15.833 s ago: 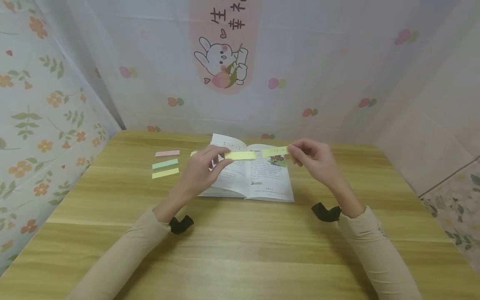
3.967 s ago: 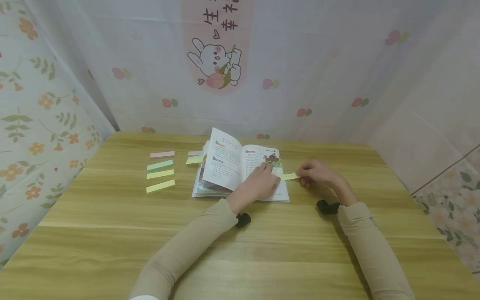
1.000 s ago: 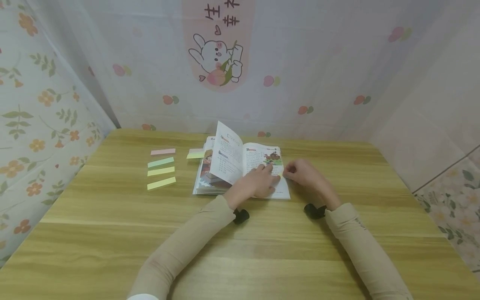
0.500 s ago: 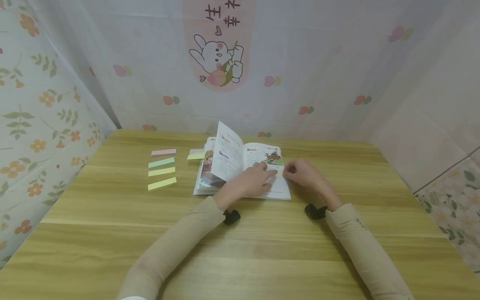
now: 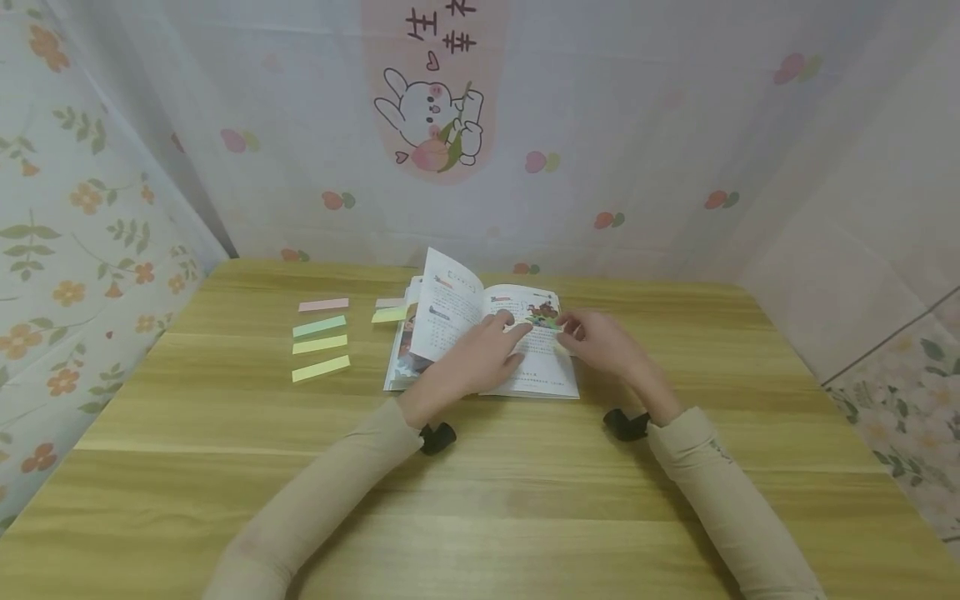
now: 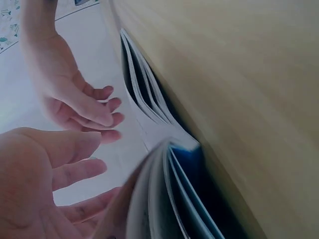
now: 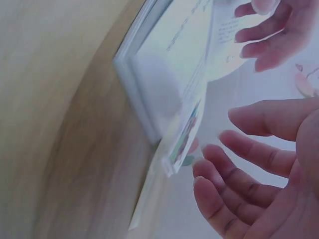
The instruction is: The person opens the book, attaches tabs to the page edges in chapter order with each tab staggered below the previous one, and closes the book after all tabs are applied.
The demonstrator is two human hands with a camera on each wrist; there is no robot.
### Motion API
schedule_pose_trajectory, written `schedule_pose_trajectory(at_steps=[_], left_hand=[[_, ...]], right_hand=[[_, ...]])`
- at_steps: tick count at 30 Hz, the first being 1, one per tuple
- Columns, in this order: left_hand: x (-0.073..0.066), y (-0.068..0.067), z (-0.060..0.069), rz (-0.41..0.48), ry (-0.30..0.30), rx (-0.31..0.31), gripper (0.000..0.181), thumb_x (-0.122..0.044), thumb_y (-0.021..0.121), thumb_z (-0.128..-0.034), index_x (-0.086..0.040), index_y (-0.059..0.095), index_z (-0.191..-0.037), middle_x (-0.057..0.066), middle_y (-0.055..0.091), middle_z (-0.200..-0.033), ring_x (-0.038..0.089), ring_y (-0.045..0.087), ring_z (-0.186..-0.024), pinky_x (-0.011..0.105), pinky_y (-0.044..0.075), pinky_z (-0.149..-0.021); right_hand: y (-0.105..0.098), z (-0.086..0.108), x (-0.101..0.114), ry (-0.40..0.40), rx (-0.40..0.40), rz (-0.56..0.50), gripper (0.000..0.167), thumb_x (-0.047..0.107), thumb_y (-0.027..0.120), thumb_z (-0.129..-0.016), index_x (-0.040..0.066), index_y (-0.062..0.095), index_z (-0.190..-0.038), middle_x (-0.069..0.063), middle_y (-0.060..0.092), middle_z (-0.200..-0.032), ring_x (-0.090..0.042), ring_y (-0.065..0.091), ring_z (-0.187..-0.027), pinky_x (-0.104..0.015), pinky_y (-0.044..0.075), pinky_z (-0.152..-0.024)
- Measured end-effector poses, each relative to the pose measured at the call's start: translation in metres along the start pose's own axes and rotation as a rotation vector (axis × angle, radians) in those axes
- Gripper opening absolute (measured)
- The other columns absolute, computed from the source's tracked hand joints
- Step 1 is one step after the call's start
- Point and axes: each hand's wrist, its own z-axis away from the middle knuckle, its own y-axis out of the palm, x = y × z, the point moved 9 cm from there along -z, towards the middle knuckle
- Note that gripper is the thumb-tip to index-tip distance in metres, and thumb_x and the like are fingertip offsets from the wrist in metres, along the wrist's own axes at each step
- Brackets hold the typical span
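An open book lies on the table, its left-hand leaf standing raised. My left hand is over the inner part of the right-hand page, its fingers loosely extended and holding nothing. At the page's outer edge is my right hand; the right wrist view shows its thumb and fingers apart, with nothing between them. A narrow paper strip sticks out from the book's edge in that view, while the head view mostly hides it. Yellow and pink page markers project from the book's left side.
Left of the book, a pink strip, a green strip and two yellow strips lie in a column on the wooden table. Patterned cloth hangs behind the table. Black wrist devices sit below both hands.
Earlier my right hand pinched a yellow strip at the page edge while my left pressed the page. The strip is released; my left hand has drawn left, my right slightly up and left.
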Motion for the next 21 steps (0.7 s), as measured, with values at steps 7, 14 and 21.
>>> schedule_pose_trajectory(at_steps=[7, 14, 21], left_hand=[[0.005, -0.01, 0.011, -0.011, -0.016, -0.08, 0.045, -0.025, 0.057, -0.1038, -0.008, 0.052, -0.145, 0.02, 0.05, -0.14, 0.034, 0.053, -0.124, 0.043, 0.05, -0.098], [0.009, -0.021, 0.023, -0.048, -0.006, -0.176, 0.041, -0.024, 0.06, -0.1021, -0.008, 0.058, -0.139, 0.021, 0.051, -0.137, 0.034, 0.055, -0.12, 0.045, 0.052, -0.094], [0.018, -0.032, 0.042, -0.047, -0.029, -0.234, 0.036, -0.021, 0.06, -0.1014, -0.007, 0.059, -0.135, 0.024, 0.048, -0.141, 0.038, 0.053, -0.124, 0.048, 0.048, -0.099]], right_hand=[[-0.007, 0.006, 0.015, -0.03, -0.041, 0.013, 0.039, 0.013, 0.064, -0.098, -0.004, 0.058, -0.132, -0.024, 0.063, -0.122, -0.039, 0.061, -0.108, -0.052, 0.052, -0.091], [-0.011, 0.013, 0.038, -0.094, -0.08, 0.04, 0.043, 0.016, 0.069, -0.095, -0.001, 0.057, -0.133, -0.024, 0.06, -0.128, -0.041, 0.06, -0.111, -0.053, 0.051, -0.093], [-0.008, 0.016, 0.057, -0.142, -0.097, 0.066, 0.054, 0.022, 0.069, -0.096, -0.001, 0.051, -0.141, -0.024, 0.055, -0.135, -0.04, 0.059, -0.116, -0.053, 0.05, -0.096]])
